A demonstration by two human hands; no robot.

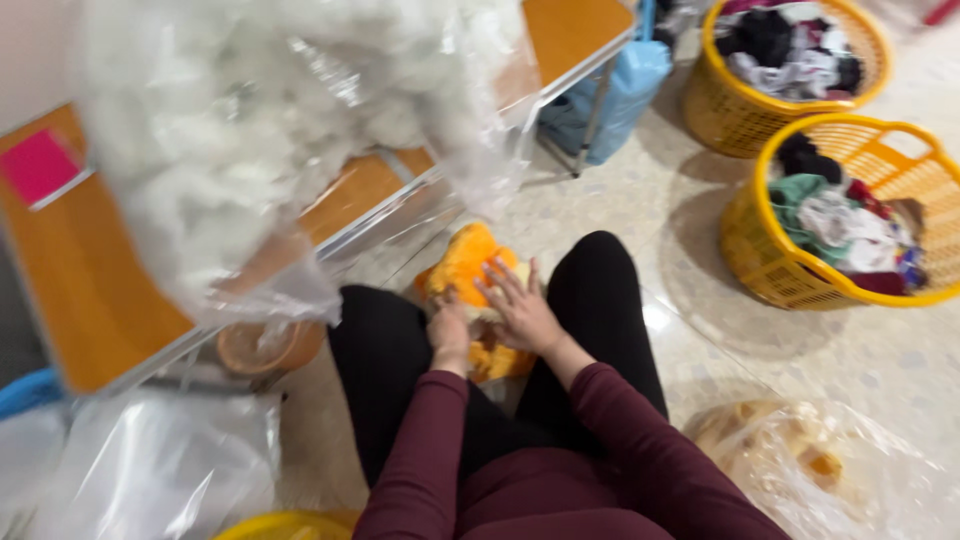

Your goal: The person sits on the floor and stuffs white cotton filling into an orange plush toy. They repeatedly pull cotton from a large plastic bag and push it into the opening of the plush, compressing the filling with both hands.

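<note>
An orange and yellow plush toy (466,262) lies between my knees, which are in black trousers. My left hand (449,335) is pushed into the toy's lower part, fingers hidden inside the fabric. With fingers spread, my right hand (520,308) lies flat on top of the toy and presses it down. Both arms wear dark red sleeves. A big clear plastic bag of white stuffing fibre (270,130) hangs over the wooden table (80,290) just left of and above the toy.
Two yellow plastic baskets of mixed clothes stand at the right, one at the top (745,115) and one lower (770,275). A clear bag with orange plush pieces (800,455) lies at my right. More clear bags (150,465) lie at lower left. A blue bag (615,95) leans under the table.
</note>
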